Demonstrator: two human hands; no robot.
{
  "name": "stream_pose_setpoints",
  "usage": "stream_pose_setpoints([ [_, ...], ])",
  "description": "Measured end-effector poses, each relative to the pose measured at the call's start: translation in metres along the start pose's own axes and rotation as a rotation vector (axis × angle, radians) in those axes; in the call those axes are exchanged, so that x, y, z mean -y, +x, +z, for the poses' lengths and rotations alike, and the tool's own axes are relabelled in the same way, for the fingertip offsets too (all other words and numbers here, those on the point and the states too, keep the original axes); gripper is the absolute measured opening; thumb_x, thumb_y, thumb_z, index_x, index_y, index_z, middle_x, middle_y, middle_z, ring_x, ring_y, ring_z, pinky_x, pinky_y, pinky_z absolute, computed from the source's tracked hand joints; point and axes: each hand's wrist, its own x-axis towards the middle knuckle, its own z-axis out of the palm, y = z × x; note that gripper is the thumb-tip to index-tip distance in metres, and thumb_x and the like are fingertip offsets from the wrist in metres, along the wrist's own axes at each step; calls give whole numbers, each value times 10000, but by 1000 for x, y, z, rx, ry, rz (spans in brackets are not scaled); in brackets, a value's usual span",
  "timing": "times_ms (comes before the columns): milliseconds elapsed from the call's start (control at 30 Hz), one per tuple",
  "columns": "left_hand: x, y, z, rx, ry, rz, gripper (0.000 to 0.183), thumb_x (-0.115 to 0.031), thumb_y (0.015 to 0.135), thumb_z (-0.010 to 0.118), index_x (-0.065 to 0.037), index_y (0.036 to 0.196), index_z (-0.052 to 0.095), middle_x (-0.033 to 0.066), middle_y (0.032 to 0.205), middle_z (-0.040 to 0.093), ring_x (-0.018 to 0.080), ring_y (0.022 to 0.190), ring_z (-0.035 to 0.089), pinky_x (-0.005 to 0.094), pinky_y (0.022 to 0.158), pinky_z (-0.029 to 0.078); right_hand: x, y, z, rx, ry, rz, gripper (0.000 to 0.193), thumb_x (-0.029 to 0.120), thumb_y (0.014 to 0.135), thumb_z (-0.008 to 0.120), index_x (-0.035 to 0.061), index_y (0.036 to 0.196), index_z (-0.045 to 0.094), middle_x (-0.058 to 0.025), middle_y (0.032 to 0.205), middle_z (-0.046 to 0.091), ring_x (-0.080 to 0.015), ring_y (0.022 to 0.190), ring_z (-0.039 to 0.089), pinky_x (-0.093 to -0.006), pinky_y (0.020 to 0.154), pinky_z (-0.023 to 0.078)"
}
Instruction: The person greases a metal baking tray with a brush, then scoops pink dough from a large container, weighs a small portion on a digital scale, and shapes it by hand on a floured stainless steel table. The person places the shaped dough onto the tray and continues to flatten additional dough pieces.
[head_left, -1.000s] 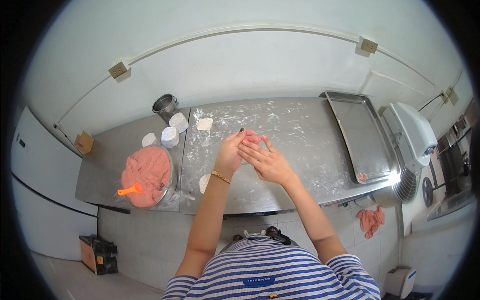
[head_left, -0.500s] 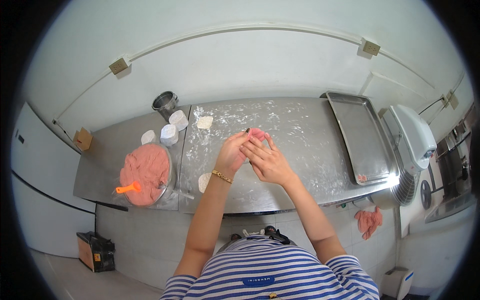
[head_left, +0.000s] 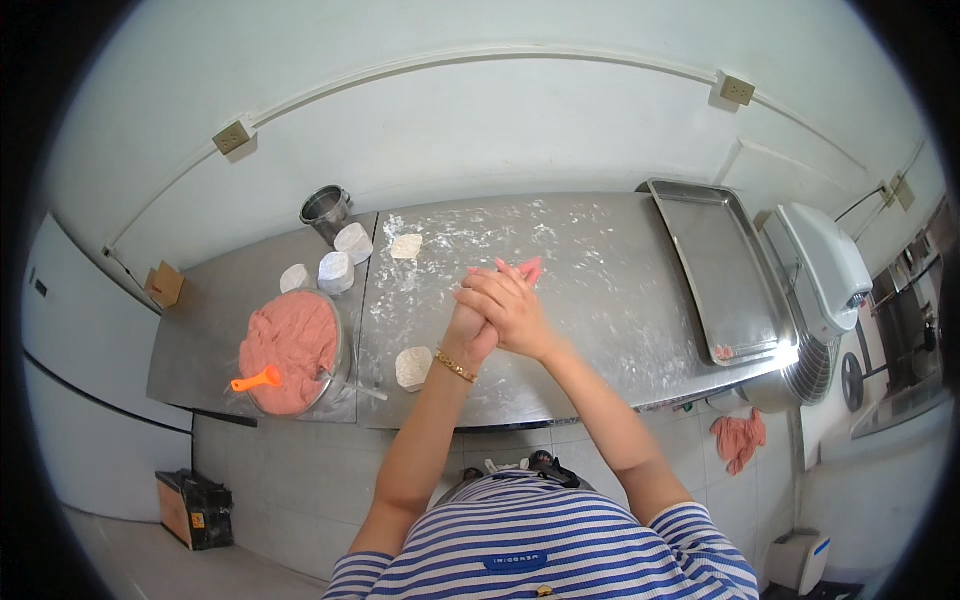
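Over the middle of the floured table, my left hand (head_left: 472, 332) lies palm up beneath my right hand (head_left: 505, 303), whose fingers fold across it. The two are closed together. Some pink mixture (head_left: 533, 268) shows at their far edge, its shape mostly hidden by my fingers. To the left stands a clear bowl (head_left: 342, 345) full of soft pink mixture (head_left: 290, 335), an orange scoop (head_left: 262, 378) resting in it. A pale, floury flat piece (head_left: 415, 369) sits beside my left wrist, and a similar piece (head_left: 406, 246) lies farther back.
Several white floury blocks, one of them a thick round block (head_left: 336, 272), stand behind the bowl near a dark metal pot (head_left: 326, 208). At the right are a large metal tray (head_left: 722, 280) and a white stand mixer (head_left: 818, 270). A pink cloth (head_left: 738, 440) hangs below the table's right end.
My right hand has come over and closed onto my left, its fingers now wrapped across the pink mixture. Both hands have shifted slightly, and the near pale piece shows more fully.
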Motion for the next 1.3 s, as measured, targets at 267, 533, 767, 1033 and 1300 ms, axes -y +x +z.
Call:
stream_pose_setpoints([
  [267, 13, 10, -47, -89, 202, 98, 302, -15, 880, 368, 90, 1150, 454, 129, 1149, 506, 169, 1090, 483, 306, 948, 389, -36, 16, 6, -46, -11, 63, 206, 106, 647, 618, 98, 844, 559, -6, 783, 557, -216, 795, 557, -366, 753, 436],
  [533, -7, -5, -15, -73, 1355, 275, 502, 30, 831, 450, -14, 1325, 376, 110, 1361, 396, 193, 1162, 435, 358, 966, 367, -72, 8, 12, 84, 431, 722, 135, 85, 803, 576, 58, 928, 619, -74, 879, 660, -223, 847, 642, -381, 649, 512],
  [767, 2, -11, -2, -148, 2255, 580, 653, 15, 781, 509, -39, 1394, 289, 92, 1500, 154, 261, 1387, 129, 459, 1100, 187, -33, 29, -12, -361, 1905, 978, 444, 272, 992, 259, -60, 1251, 402, -240, 1182, 530, -301, 1114, 525, -387, 937, 458],
  [1033, 15, 1, -11, -252, 2359, 671, 557, -51, 838, 435, -1, 1377, 299, 82, 1493, 186, 232, 1386, 144, 434, 1109, 177, -12, 27, -2, -457, 1522, 1011, 382, 284, 990, 319, -38, 1157, 439, -215, 1114, 557, -256, 1007, 561, -356, 887, 477],
  [1300, 35, 9, -16, -213, 2316, 632, 543, -86, 843, 448, 9, 1363, 323, 81, 1495, 179, 197, 1392, 106, 423, 1115, 171, -23, 27, 5, -557, 1250, 1172, 291, 274, 967, 425, 21, 846, 502, -68, 671, 543, -173, 589, 560, -305, 581, 505],
])
